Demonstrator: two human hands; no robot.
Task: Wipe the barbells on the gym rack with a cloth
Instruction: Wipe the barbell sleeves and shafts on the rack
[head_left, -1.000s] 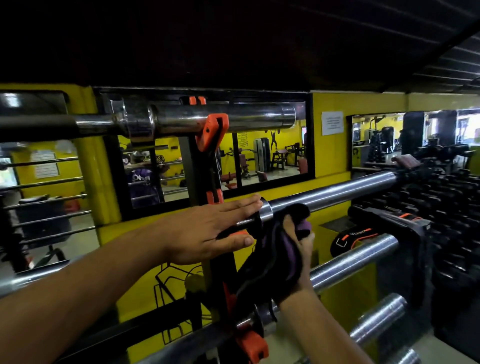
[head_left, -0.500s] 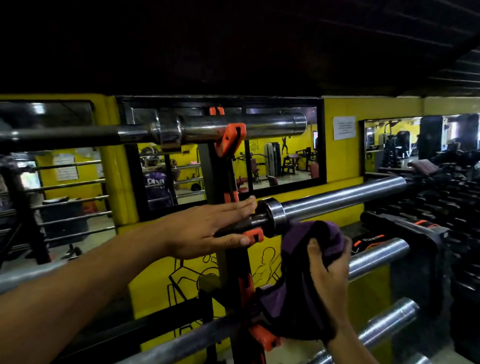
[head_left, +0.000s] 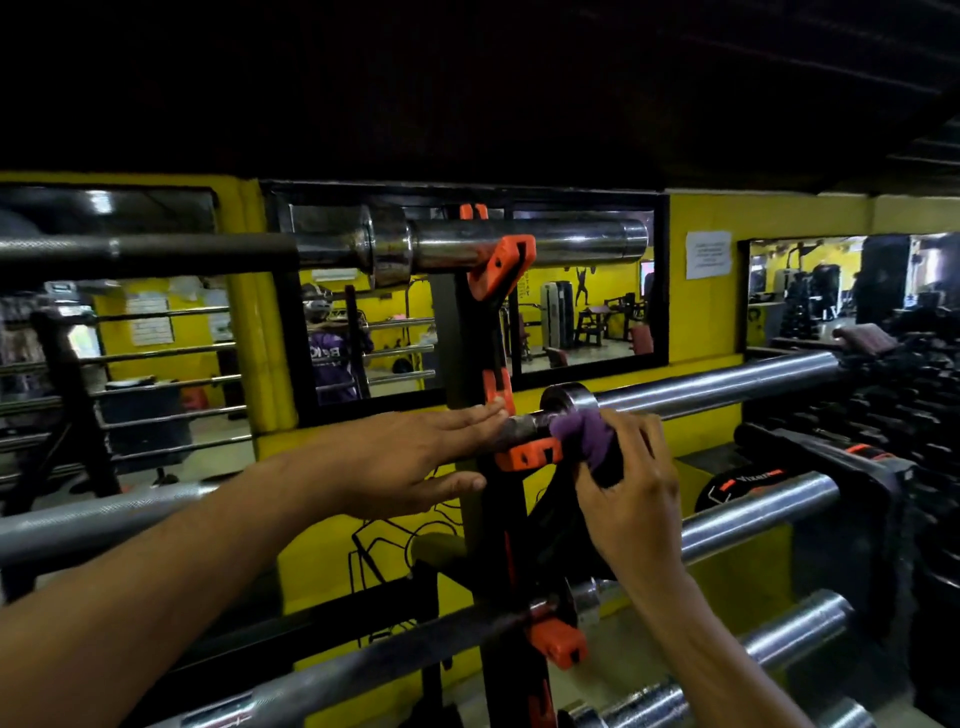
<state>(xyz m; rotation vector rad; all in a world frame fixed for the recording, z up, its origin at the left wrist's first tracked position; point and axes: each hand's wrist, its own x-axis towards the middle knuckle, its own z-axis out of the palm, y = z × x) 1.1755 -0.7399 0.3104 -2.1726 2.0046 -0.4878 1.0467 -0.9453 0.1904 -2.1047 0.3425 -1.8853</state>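
Several steel barbells lie across a black upright rack (head_left: 470, 343) with orange hooks. The second barbell (head_left: 717, 382) rests on an orange hook (head_left: 527, 452) at mid height. My left hand (head_left: 410, 462) lies flat and open on that bar, just left of the upright, fingers stretched toward the hook. My right hand (head_left: 631, 483) grips a purple and black cloth (head_left: 582, 431) and presses it against the bar right beside its collar (head_left: 566, 400). The top barbell (head_left: 519, 244) sits above; lower barbells (head_left: 753, 506) run below my right wrist.
A yellow wall with mirrors (head_left: 582, 317) stands behind the rack. A dumbbell rack (head_left: 904, 395) fills the right side, with a dark padded piece (head_left: 810, 467) near the bar ends. More bars (head_left: 156, 353) are visible at the left.
My right hand rose with the cloth from below the second bar and pressed it onto the bar at the collar. My left hand stayed flat on the bar. The camera shifted slightly.
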